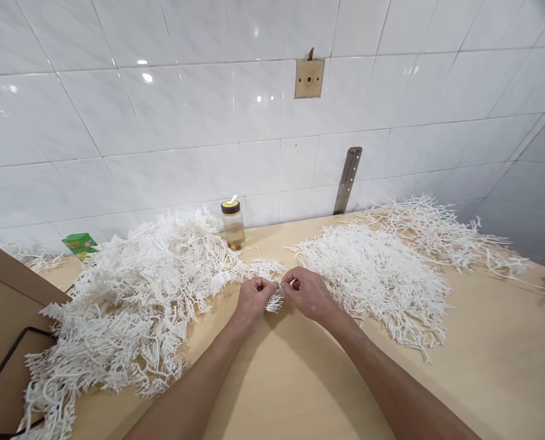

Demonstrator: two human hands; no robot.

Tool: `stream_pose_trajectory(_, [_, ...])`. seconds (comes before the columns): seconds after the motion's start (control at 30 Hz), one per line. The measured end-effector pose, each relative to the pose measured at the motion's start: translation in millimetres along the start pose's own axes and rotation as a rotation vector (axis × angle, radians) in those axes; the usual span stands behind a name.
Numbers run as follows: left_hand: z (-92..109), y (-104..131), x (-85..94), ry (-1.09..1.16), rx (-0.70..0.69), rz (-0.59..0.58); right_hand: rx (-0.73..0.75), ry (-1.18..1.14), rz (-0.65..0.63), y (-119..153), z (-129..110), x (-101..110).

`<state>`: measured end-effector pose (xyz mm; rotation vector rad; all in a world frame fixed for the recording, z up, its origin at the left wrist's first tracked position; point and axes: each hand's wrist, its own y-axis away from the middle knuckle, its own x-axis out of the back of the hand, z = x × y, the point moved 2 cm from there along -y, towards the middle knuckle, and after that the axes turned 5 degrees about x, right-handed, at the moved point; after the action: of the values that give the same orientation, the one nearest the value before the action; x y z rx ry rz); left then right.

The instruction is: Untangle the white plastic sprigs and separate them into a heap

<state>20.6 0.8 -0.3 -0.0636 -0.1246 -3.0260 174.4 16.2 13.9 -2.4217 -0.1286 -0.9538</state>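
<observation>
My left hand point(254, 300) and my right hand point(310, 294) meet fingertip to fingertip over the table. A small white branched piece point(274, 302) hangs from the pinched thumb and finger of my left hand. The fingers of my right hand are also pinched, at the piece's upper end; what exactly they grip is too small to tell. A large heap of white branched strands point(148, 287) lies to the left, with a thin trail of it reaching behind my hands. To the right, beside my right hand, lies a flatter pile of white pieces point(382, 275).
A clear bottle with a dark and yellow lid point(233, 226) stands by the tiled wall. More white strands point(442, 232) lie at the back right. A green box point(80, 245) and a brown carton point(11, 330) are at the left. A metal bracket point(347, 180) leans upright at the wall.
</observation>
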Motion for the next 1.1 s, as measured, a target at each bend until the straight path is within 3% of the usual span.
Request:
stream_pose_trajectory(0.13, [-3, -1, -3.1, -0.048, -0.059, 0.082, 0.040, 0.120, 0.096, -1, -3, -13])
stream_pose_trajectory(0.3, [-4, 2, 0.0, -0.025, -0.091, 0.123, -0.162, 0.108, 0.187, -4, 10, -21])
stream_pose_trajectory(0.47, [-3, 4, 2.7, 0.063, -0.036, 0.042, -0.101, 0.285, 0.359, -6, 39, 6])
stream_pose_trajectory(0.6, [-4, 3, 3.0, 0.136, 0.021, 0.019, -0.173, 0.395, 0.424, -5, 51, 29])
stream_pose_trajectory(0.7, [-6, 0, 3.1, 0.147, 0.042, 0.002, -0.087, 0.239, 0.370, -4, 39, 26])
stream_pose_trajectory(0.83, [-6, -1, 3.5, 0.154, 0.025, 0.016, 0.156, -0.101, 0.153, -2, 10, 3])
stream_pose_trajectory(0.93, [-4, 0, 3.5, 0.150, 0.022, 0.025, 0.209, -0.130, 0.132, 1, 0, -7])
stream_pose_trajectory(1.1, [-4, 0, 3.1, 0.126, 0.014, -0.014, 0.209, -0.088, 0.161, 1, 2, -7])
